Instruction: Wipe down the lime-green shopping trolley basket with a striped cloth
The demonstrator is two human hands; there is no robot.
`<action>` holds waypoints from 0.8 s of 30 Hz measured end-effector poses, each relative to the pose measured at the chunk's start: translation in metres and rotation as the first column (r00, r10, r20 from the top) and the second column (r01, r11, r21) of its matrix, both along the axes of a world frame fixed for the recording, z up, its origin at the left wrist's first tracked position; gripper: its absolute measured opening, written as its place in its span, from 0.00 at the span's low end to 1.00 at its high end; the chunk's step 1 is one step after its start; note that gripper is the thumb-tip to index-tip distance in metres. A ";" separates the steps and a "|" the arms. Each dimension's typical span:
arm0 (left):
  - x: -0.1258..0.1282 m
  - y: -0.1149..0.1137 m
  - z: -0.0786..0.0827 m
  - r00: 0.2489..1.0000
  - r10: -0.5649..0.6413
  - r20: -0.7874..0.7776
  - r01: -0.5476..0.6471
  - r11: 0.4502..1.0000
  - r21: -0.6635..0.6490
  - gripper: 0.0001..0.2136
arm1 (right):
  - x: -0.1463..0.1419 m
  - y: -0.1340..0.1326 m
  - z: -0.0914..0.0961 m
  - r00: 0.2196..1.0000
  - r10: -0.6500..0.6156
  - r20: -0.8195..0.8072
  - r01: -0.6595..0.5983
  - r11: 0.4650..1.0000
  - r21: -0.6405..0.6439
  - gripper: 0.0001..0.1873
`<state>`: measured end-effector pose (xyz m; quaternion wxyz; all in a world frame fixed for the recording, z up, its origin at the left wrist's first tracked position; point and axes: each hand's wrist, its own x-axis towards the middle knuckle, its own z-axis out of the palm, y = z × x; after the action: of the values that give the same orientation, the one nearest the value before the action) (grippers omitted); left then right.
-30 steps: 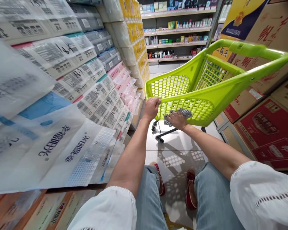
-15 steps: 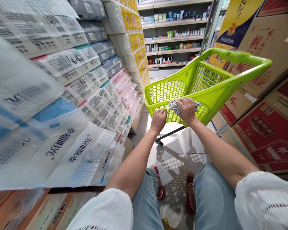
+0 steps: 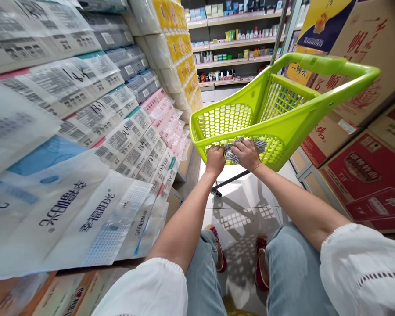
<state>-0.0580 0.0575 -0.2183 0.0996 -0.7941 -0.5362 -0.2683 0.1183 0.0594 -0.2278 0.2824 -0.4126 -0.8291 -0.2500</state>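
A bright green plastic shopping cart point(image 3: 299, 115) stands tilted across the view, its lattice side facing me. My right hand point(image 3: 246, 154) presses a bunched grey-and-white striped cloth point(image 3: 231, 155) against that lattice, fingers curled over it. Just to its left, my left hand point(image 3: 215, 159) is closed around the lower front part of the cart's side. The cloth's left end comes close to my left hand's fingers, and part of it shows beyond my right hand. Both hands are low on the basket, well below the cart's handle point(image 3: 322, 66).
Stacked plastic-wrapped packs point(image 3: 85, 87) crowd the left side, with yellow-and-white bundles point(image 3: 176, 52) behind them. Red cartons point(image 3: 365, 175) and brown boxes line the right. Shelves of bottles point(image 3: 237, 39) stand at the back. Tiled floor point(image 3: 250, 197) lies under the cart.
My right hand has slid the cloth left and slightly down along the cart's side, close to my left hand. The view has shifted a little, and the cart sits slightly further left.
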 end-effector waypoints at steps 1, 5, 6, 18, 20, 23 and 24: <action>-0.003 0.001 -0.001 1.000 -0.008 0.004 0.008 1.000 0.007 0.11 | 0.000 -0.002 -0.009 0.999 0.021 0.047 -0.020 1.000 -0.021 0.15; -0.013 0.001 -0.006 1.000 -0.024 0.008 0.023 0.999 0.048 0.13 | -0.003 -0.014 -0.040 0.965 0.125 0.230 -0.101 0.988 -0.115 0.14; -0.015 0.000 -0.007 1.000 -0.024 0.009 0.024 0.998 0.060 0.13 | -0.005 -0.016 -0.043 0.956 0.145 0.256 -0.115 0.985 -0.131 0.14; -0.034 -0.004 -0.001 0.999 -0.019 0.043 0.017 0.999 0.028 0.13 | -0.029 -0.012 0.052 0.992 -0.065 -0.104 0.073 0.994 0.075 0.16; -0.036 -0.004 0.000 0.999 -0.021 0.036 0.021 1.000 0.021 0.13 | -0.033 -0.012 0.056 0.990 -0.067 -0.121 0.076 0.994 0.074 0.17; -0.037 -0.006 0.002 1.000 0.006 0.025 -0.005 1.000 -0.011 0.12 | -0.037 -0.012 0.038 0.999 -0.024 -0.049 0.026 0.999 0.037 0.16; -0.037 -0.006 0.003 1.000 0.013 0.024 -0.013 1.000 -0.019 0.11 | -0.039 -0.012 0.027 1.000 -0.006 -0.017 0.006 1.000 0.013 0.16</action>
<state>-0.0948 0.0513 -0.2158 0.0874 -0.7882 -0.5451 -0.2720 0.0797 0.0473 -0.2009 0.2914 -0.4154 -0.8238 -0.2527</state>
